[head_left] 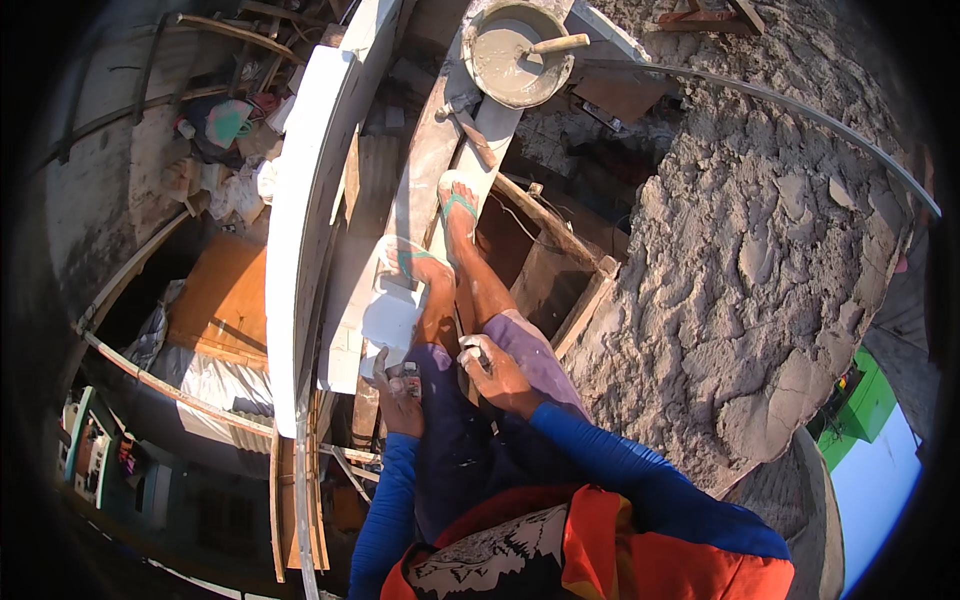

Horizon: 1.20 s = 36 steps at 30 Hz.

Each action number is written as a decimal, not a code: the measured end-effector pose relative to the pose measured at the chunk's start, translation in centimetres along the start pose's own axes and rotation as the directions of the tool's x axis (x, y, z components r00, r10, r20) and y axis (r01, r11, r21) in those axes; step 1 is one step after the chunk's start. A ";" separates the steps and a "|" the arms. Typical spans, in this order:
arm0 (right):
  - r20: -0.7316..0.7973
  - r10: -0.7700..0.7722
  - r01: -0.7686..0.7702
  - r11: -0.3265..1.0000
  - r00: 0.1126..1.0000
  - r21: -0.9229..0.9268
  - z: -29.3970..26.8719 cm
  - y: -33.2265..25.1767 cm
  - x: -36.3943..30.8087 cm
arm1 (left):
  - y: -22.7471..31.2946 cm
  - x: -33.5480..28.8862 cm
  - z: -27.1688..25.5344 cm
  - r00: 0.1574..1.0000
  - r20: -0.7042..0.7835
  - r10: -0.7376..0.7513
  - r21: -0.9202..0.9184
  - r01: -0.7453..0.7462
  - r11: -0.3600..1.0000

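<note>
A broad, rough grey mortar-covered surface [740, 270] fills the right side. Mortar looks spread over most of what shows of it, yet its lumps and ridges suggest a coat that is laid on but unsmoothed. A round, mortar-smeared bucket [520, 103] holds wet grey mortar [495, 65], so some appears unused, and a tool with a wooden handle [560, 44] rests in it.

Neither hand is at the bucket or the coated surface. The person's left hand [398, 405] is closed around a small boxy grey-and-red item [409, 380] beside the left thigh. The right hand [505, 383], whitened at the fingers, is curled in front of the right thigh; whether anything sits in its grip cannot be told.

The feet, in green-strapped sandals [458, 203], are on long, pale, stained wooden planks [415, 165]. A hammer-like tool with a brown wooden handle [475, 137] lies there too, between the feet and the bucket. A long white beam-like piece [300, 200] runs along the left of the planks, and a thin metal strip [800, 105] crosses the coated surface's upper part.

Strong sunlight falls across the place. Lower down at the left lies an orange-brown wooden panel [220, 290]; a bright green structure [868, 400] stands against blue sky at the far right.
</note>
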State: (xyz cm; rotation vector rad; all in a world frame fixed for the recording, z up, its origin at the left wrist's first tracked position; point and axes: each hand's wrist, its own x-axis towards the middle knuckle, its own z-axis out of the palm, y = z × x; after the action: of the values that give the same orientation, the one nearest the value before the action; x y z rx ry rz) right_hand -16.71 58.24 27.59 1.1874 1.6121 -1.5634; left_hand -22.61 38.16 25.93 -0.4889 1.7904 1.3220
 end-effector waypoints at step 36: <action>0.014 -0.253 0.224 0.831 0.967 -0.508 -7.4 2.0 0.7 | 0.5 -0.2 4.8 0.972 0.190 -0.137 0.868 -0.101 0.486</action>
State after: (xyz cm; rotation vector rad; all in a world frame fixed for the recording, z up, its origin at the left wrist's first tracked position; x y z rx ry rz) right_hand -14.00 65.40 27.10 0.7647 2.1058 -1.1308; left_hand -20.97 42.65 25.89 0.2371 1.9580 0.2537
